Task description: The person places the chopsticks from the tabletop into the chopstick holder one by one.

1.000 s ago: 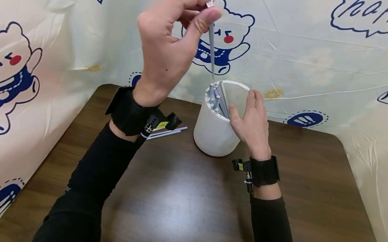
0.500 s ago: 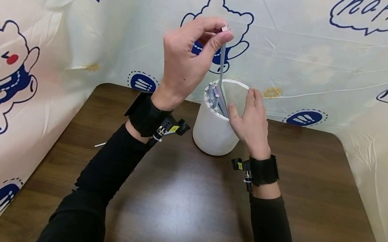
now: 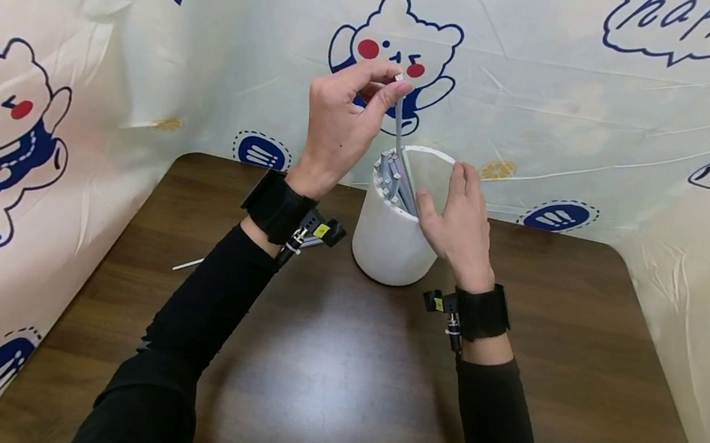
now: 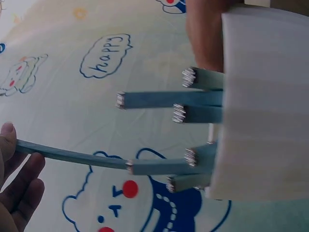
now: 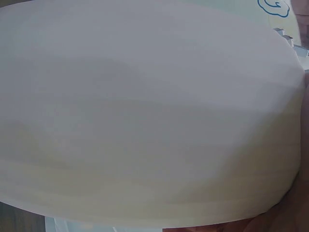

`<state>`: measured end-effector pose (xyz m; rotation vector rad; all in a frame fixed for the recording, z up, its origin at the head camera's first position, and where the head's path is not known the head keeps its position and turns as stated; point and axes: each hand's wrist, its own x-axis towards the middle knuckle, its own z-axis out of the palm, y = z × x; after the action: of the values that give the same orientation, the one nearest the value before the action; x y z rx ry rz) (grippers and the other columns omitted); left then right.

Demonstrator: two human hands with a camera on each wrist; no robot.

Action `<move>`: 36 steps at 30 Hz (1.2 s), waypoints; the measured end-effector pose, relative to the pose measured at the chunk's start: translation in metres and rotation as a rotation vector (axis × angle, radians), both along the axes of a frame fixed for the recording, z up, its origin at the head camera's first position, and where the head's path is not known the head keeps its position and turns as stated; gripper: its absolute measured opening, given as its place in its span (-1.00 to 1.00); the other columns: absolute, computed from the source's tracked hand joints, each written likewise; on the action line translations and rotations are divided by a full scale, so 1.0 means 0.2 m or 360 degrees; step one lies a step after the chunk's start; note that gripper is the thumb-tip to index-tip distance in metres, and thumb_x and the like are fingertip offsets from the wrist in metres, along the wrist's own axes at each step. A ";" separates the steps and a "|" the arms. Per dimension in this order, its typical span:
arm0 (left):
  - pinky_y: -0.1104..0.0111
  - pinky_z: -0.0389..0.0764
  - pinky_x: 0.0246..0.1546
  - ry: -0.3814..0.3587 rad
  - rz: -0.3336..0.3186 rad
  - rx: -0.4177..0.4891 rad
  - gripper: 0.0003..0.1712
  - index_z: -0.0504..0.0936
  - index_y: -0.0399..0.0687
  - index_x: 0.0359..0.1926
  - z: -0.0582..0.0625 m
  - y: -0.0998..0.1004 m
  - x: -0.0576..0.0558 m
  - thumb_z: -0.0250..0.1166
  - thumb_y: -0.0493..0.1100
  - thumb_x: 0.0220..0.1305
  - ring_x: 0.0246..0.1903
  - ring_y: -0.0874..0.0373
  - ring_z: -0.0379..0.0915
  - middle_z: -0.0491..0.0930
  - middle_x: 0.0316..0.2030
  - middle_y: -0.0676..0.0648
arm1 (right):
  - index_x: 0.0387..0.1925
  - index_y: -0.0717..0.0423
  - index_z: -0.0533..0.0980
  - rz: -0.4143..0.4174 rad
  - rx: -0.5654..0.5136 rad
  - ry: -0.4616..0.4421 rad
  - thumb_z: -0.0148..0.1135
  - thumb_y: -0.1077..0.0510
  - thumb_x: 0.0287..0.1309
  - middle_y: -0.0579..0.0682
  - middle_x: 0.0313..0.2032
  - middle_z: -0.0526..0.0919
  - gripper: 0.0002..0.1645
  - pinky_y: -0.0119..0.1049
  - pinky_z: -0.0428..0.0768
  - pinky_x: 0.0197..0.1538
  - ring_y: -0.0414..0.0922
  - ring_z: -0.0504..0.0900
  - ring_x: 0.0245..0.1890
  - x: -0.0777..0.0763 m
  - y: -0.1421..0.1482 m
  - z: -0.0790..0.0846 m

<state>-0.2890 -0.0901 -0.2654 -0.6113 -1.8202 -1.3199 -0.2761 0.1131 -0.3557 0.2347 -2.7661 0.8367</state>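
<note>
In the head view my left hand (image 3: 344, 120) is raised above a white cylindrical pot (image 3: 392, 249). Thumb and forefinger pinch the top end of a slim grey-blue stick (image 3: 399, 123), which points down to the pot's left side. Several pastel sticks (image 3: 395, 180) lean together there, their glittery silver ends (image 4: 179, 113) clear in the left wrist view. Behind one of these ends the lower part of the held stick is hidden. My right hand (image 3: 461, 225) grips the pot's right rim, thumb toward me. The pot's wall (image 5: 145, 111) fills most of the right wrist view.
A brown wooden table (image 3: 331, 392) carries the pot. A thin pale stick (image 3: 187, 264) pokes out beyond my left forearm, and more sticks (image 3: 312, 243) lie partly hidden by the wrist camera. Printed cloth (image 3: 547, 112) encloses the table's back and sides.
My left hand has come down and to the right, bringing the held stick from above the pot into its opening among the others. The right hand and the pot have stayed in place.
</note>
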 end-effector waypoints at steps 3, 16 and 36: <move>0.43 0.67 -0.11 -0.0079 0.0017 0.0004 -0.72 0.77 -0.23 -0.08 -0.04 -0.01 -0.02 0.42 -0.13 0.29 -0.27 0.05 0.72 0.80 -0.16 -0.17 | 0.56 0.29 0.04 0.0002 0.0000 0.0002 -0.02 -0.27 0.38 0.18 0.58 0.07 -0.01 0.31 0.32 0.40 0.23 0.23 0.50 0.00 0.00 0.00; 0.43 0.67 -0.21 -0.0384 0.0065 -0.0079 -0.71 0.79 -0.15 -0.06 -0.22 -0.01 -0.12 0.41 -0.07 0.30 -0.30 0.12 0.65 0.77 -0.19 -0.13 | 0.57 0.28 0.04 0.0006 -0.0005 0.0017 -0.03 -0.27 0.38 0.18 0.57 0.07 -0.01 0.32 0.33 0.40 0.22 0.23 0.50 -0.01 0.01 -0.01; 0.36 0.64 -0.15 -0.0718 -0.0007 -0.0417 -0.73 0.81 -0.07 -0.04 -0.36 -0.05 -0.22 0.38 -0.07 0.32 -0.19 0.13 0.62 0.78 -0.16 -0.09 | 0.56 0.27 0.05 0.0001 0.0027 0.0008 -0.02 -0.27 0.38 0.18 0.57 0.08 -0.01 0.29 0.35 0.40 0.22 0.25 0.49 -0.01 0.00 0.00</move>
<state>-0.3322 -0.1000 -0.3365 -0.4767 -2.3855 -1.3064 -0.2780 0.1138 -0.3565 0.2402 -2.7697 0.8118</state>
